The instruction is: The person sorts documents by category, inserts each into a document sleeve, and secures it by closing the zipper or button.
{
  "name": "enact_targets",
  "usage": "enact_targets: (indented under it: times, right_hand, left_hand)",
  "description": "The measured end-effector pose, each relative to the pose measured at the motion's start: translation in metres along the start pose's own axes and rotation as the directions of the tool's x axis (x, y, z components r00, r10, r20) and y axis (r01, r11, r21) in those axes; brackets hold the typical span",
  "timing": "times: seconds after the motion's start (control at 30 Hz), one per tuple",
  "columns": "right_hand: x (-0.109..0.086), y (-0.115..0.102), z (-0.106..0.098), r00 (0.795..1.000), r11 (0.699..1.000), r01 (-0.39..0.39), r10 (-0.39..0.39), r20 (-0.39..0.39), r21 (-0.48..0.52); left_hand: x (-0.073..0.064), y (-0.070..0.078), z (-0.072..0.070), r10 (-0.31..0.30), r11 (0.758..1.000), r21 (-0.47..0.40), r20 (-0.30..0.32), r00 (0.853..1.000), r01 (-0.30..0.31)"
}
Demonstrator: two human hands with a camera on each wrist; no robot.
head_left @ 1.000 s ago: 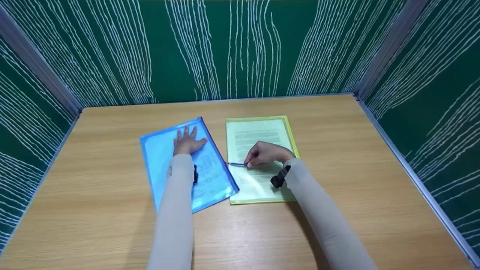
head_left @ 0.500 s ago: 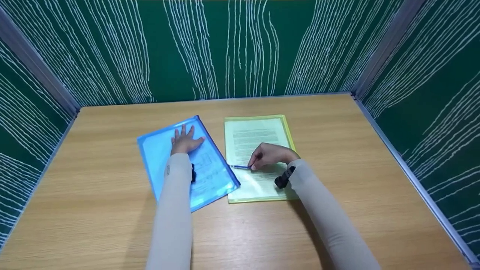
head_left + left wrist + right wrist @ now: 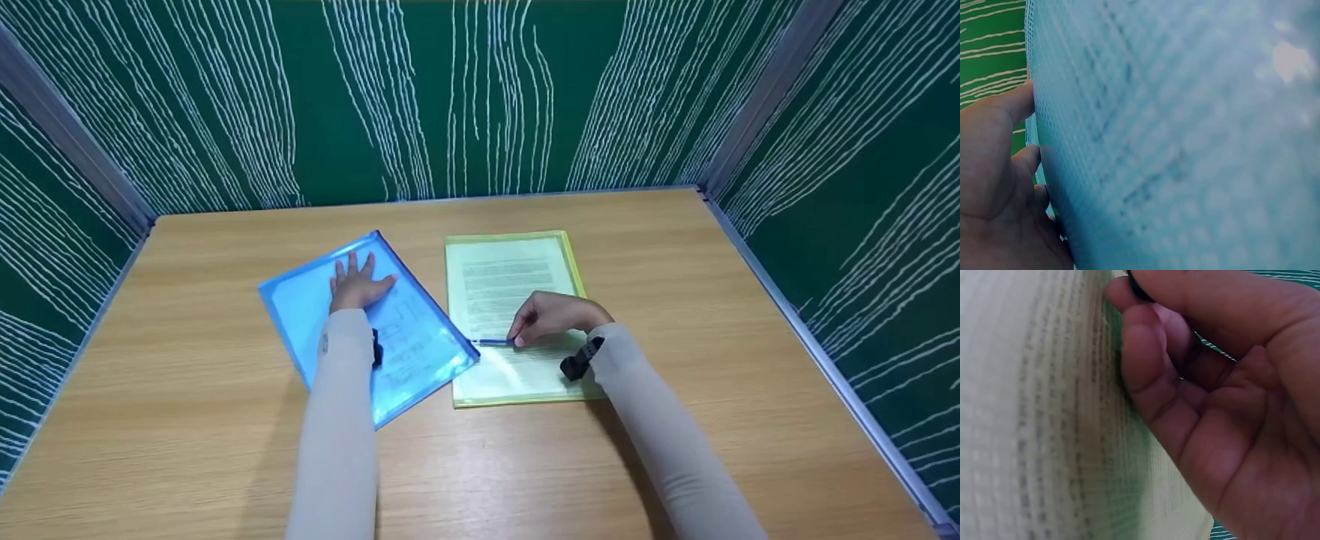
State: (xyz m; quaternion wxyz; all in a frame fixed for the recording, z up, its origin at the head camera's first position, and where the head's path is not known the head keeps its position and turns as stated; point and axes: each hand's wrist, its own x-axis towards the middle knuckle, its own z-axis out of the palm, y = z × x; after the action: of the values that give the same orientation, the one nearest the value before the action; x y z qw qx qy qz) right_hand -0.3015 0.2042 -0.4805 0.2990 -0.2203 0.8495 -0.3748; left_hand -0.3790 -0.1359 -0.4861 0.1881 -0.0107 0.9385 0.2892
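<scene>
A translucent blue zip folder [image 3: 420,375] lies tilted on the table, with printed paper inside. My left hand [image 3: 358,283] rests flat on its upper part, fingers spread; in the left wrist view the fingers [image 3: 1027,160] touch the mesh-textured plastic. From the folder's right edge, close to its near corner, a thin blue zipper pull [image 3: 493,342] sticks out sideways. My right hand [image 3: 555,316] pinches the pull's end between thumb and fingertips. In the right wrist view, the curled fingers [image 3: 1145,354] hide most of the pull.
Under the right hand lies a yellow-edged clear folder [image 3: 510,247] holding a printed sheet. The blue folder's near right corner overlaps its left edge. Both are on a wooden table [image 3: 480,480], bounded by green walls [image 3: 510,97] with white lines.
The right hand has moved right and slightly nearer, bringing the zipper pull close to the blue folder's near corner. That folder has turned counterclockwise, and the left hand has shifted left with it.
</scene>
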Motion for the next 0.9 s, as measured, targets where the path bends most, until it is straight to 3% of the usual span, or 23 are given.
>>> enact_targets:
  times: [0.33,0.9]
  right_hand:
    - [-0.004,0.003,-0.002,0.998,0.998,-0.051,0.050,0.027,0.030]
    - [-0.017,0.012,-0.005,0.997,0.996,-0.061,0.058,0.051,0.062]
  left_hand:
    - [0.002,-0.002,-0.001,0.005,1.000,-0.002,0.006,1.000,-0.005]
    - [0.002,-0.004,-0.002,0.001,1.000,0.010,-0.001,1.000,-0.001]
